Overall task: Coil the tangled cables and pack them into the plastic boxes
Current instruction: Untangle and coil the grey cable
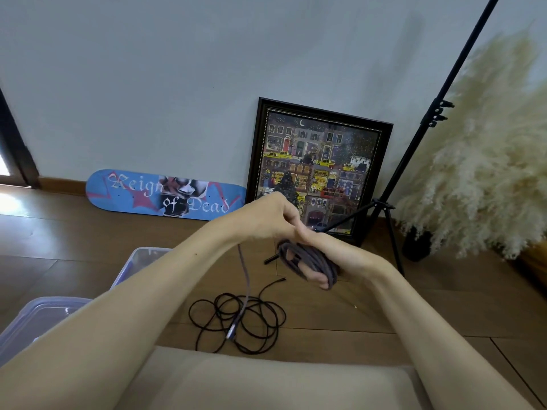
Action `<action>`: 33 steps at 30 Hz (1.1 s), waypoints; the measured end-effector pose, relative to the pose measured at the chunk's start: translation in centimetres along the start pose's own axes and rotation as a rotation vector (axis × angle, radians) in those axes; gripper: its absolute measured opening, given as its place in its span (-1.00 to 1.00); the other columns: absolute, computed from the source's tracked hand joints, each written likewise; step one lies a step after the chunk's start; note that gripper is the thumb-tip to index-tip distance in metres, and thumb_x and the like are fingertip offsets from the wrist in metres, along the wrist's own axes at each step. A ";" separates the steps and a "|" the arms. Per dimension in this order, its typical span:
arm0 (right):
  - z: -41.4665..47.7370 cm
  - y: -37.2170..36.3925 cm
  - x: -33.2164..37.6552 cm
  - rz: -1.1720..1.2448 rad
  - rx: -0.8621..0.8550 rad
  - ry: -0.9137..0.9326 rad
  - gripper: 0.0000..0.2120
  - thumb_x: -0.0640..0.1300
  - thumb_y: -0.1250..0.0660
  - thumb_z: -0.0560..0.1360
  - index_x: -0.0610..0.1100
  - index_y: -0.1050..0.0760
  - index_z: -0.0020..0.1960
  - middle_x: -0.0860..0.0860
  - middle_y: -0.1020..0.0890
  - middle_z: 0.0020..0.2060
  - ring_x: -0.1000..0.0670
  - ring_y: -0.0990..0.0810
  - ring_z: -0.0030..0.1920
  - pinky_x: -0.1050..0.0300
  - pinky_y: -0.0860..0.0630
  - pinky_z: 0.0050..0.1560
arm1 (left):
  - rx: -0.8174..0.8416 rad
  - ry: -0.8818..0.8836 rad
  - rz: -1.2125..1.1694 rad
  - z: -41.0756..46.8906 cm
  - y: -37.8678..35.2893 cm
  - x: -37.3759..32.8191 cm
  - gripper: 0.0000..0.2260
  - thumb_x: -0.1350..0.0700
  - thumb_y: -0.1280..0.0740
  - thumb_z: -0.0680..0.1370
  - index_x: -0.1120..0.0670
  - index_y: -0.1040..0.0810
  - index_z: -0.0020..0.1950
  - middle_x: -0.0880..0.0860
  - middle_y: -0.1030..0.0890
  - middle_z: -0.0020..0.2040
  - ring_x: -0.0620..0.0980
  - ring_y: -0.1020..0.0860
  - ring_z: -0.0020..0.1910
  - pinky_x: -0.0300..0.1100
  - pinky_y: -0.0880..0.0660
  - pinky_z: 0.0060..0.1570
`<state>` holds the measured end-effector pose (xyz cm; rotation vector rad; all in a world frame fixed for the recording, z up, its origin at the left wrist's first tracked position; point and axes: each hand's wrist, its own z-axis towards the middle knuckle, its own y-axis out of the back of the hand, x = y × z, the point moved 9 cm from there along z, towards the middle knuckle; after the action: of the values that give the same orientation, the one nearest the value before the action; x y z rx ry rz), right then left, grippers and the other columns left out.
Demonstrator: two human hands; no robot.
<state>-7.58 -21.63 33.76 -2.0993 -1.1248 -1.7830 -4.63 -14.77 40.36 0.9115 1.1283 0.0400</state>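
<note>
Skateboard deck [165, 195] against the wall read "Reign of Dead". The right hand [337, 251] held the purple cable [307, 258] above the floor, coiled round its fingers. The left hand [266, 216] was curled, the loose strand dropping from beneath it onto the tangled black cable [236, 321]. Plastic boxes [38, 318] lay to the left. A framed picture [319, 170] and tripod [414, 143] stood behind.

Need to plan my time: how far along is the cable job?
Done: nothing shows packed in the visible parts of the boxes. In hand: the purple cable is mostly coiled round the right hand; the left hand holds its tail, which hangs down to a plug. Left: finish that coil, box it, then coil the black cable lying tangled on the floor.
</note>
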 end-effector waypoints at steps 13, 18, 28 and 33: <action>-1.1 0.5 2.2 0.561 0.142 0.164 -0.13 0.57 0.09 0.33 -0.25 -0.46 -0.15 0.00 -0.31 -0.69 0.04 -0.28 -0.70 0.12 -0.34 -0.41 | -0.035 0.138 -0.364 0.0 1.2 2.8 -0.61 -0.10 -0.25 0.56 0.05 -0.33 -0.41 -0.09 -0.20 -0.57 -0.10 -0.09 -0.53 -0.20 -0.01 -0.44; -1.5 0.9 3.1 0.671 0.130 0.253 -0.19 0.47 0.11 0.43 -0.27 -0.46 -0.15 0.01 -0.34 -0.69 0.05 -0.30 -0.70 0.14 -0.40 -0.40 | -0.045 0.190 -0.472 0.1 0.7 3.2 -0.57 -0.15 -0.21 0.56 0.04 -0.27 -0.43 -0.05 -0.15 -0.53 -0.10 -0.05 -0.52 -0.18 0.02 -0.44; -2.7 5.1 3.5 1.217 -0.193 0.487 -0.53 0.25 -0.17 0.49 -0.18 -0.43 -0.17 0.06 -0.34 -0.64 0.09 -0.33 -0.62 0.22 -0.47 -0.34 | -0.062 0.324 -0.701 0.7 -2.9 5.3 -0.66 -0.09 -0.14 0.62 0.05 -0.32 -0.30 -0.09 -0.20 -0.56 -0.18 -0.09 -0.63 -0.35 -0.01 -0.65; -3.0 6.7 2.4 1.166 -0.415 0.478 -0.70 0.08 -0.27 0.47 -0.17 -0.39 -0.12 0.00 -0.40 -0.45 0.02 -0.41 -0.44 0.15 -0.49 -0.14 | 0.017 0.440 -0.549 0.3 -6.2 4.7 -0.69 -0.02 -0.05 0.66 0.06 -0.31 -0.24 -0.08 -0.19 -0.54 -0.15 -0.09 -0.63 -0.32 0.00 -0.61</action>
<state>-5.69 -26.97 39.02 -1.6720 0.5654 -1.7055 -4.67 -16.79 32.83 0.5930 1.7624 -0.2291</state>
